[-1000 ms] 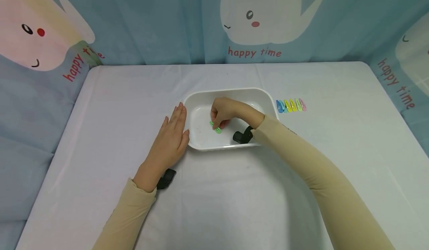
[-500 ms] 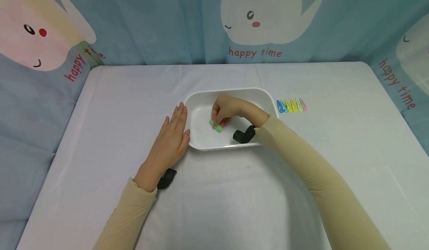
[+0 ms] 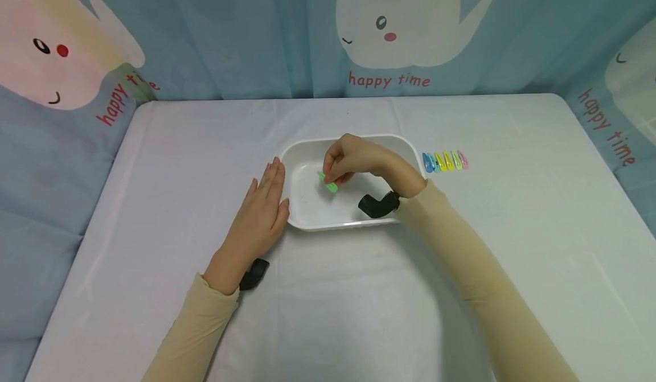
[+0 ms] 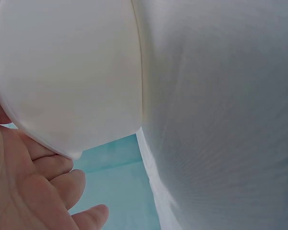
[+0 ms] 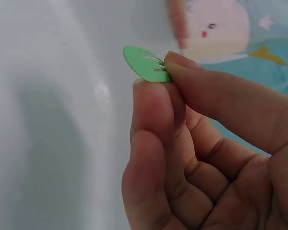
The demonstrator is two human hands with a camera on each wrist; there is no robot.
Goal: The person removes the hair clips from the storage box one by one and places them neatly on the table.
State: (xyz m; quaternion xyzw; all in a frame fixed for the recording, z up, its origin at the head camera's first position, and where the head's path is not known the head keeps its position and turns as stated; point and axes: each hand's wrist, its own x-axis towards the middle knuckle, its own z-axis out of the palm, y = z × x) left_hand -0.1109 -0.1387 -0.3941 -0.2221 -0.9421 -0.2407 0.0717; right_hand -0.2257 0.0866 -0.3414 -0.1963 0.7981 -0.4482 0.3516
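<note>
A green snap hair clip [image 3: 328,183] is pinched between the thumb and fingers of my right hand [image 3: 353,157], over the inside of a white tray [image 3: 307,222]. In the right wrist view the rounded end of the hair clip [image 5: 143,62] sticks out past the fingertips. My left hand [image 3: 258,211] lies along the tray's left end with its fingers straight, touching the rim. From the left wrist, the fingers of the left hand [image 4: 43,177] show against the outside of the tray wall [image 4: 72,76].
To the right of the tray lies a row of several hair clips [image 3: 445,161] in blue, yellow, green and pink. A black wrist camera [image 3: 379,204] hangs under the right wrist, over the tray. Printed blue curtains [image 3: 256,35] border the white table [image 3: 328,313].
The right hand has lifted the green hair clip up from the tray floor and moved slightly away from me. My left hand has stayed at the rim.
</note>
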